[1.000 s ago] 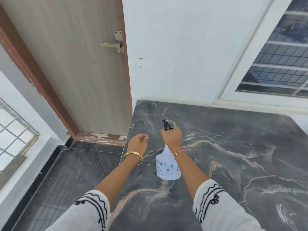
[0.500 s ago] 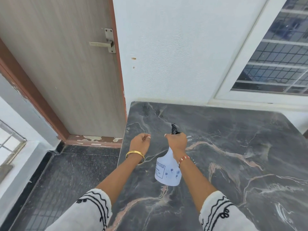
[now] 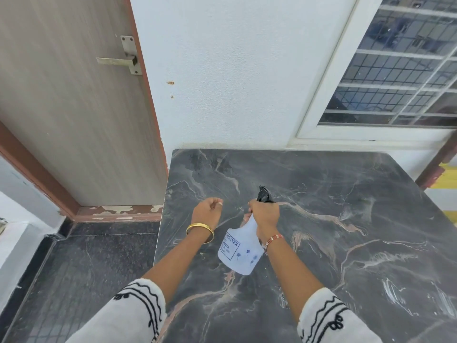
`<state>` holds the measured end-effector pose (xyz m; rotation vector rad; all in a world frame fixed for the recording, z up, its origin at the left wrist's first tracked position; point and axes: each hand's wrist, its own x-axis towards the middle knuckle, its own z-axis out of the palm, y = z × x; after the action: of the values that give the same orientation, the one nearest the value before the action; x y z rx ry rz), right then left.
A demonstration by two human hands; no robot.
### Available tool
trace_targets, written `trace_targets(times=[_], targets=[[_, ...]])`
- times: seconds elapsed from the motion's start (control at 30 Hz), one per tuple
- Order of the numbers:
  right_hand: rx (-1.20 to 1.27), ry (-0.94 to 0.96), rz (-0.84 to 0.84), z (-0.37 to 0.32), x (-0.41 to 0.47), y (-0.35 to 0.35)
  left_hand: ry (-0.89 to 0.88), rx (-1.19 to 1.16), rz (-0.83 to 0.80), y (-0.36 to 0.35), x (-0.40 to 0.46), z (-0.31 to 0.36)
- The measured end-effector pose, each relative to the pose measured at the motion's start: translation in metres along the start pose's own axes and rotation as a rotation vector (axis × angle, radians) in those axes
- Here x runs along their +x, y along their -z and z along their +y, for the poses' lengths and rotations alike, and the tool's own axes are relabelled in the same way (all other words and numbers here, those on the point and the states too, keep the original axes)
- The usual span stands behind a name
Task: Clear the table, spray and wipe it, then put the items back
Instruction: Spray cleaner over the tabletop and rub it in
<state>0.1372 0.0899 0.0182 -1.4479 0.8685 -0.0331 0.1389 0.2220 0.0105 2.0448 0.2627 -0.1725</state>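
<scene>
Looking down from your head camera, you see your right hand (image 3: 264, 214) wrapped around the neck of a white spray bottle (image 3: 241, 246), fingers curled at its black trigger head (image 3: 264, 194), holding it tilted above the dark marble table (image 3: 346, 219). Your left hand (image 3: 207, 211) hovers just beside it over the table's left edge, fingers loosely curled, holding nothing. A wooden door (image 3: 74, 107) stands at left, a barred window (image 3: 400, 70) at right.

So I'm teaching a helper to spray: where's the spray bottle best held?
Grip the spray bottle by its narrow neck under the black trigger head, from behind, as the right hand does. The neck fits a closed hand, and fingers reach the trigger.
</scene>
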Motion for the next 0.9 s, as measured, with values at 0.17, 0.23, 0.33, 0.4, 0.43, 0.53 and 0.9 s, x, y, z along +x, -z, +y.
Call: trace_targets(times=[0.17, 0.23, 0.33, 0.4, 0.43, 0.53, 0.9], targets=[[-0.097, 0.066, 0.005, -0.003, -0.002, 0.034, -0.030, -0.033, -0.035, -0.024, -0.004, 0.017], [-0.136, 0.102, 0.022, -0.007, 0.002, 0.058, -0.042, -0.055, -0.058, -0.037, -0.007, 0.026], [-0.146, 0.149, 0.074, -0.013, 0.014, 0.098, -0.048, -0.076, -0.081, -0.058, -0.014, 0.039], [-0.173, 0.193, 0.103, -0.018, 0.023, 0.127, -0.057, -0.078, -0.103, -0.078, -0.022, 0.052], [-0.191, 0.205, 0.112, -0.019, 0.026, 0.136, -0.062, -0.079, -0.111, -0.085, -0.025, 0.056], [-0.230, 0.216, 0.118, -0.025, 0.039, 0.161, -0.095, -0.046, -0.138, -0.107, -0.037, 0.072], [-0.204, 0.170, 0.032, -0.024, 0.075, 0.205, -0.083, 0.088, -0.098, -0.157, -0.057, 0.099]])
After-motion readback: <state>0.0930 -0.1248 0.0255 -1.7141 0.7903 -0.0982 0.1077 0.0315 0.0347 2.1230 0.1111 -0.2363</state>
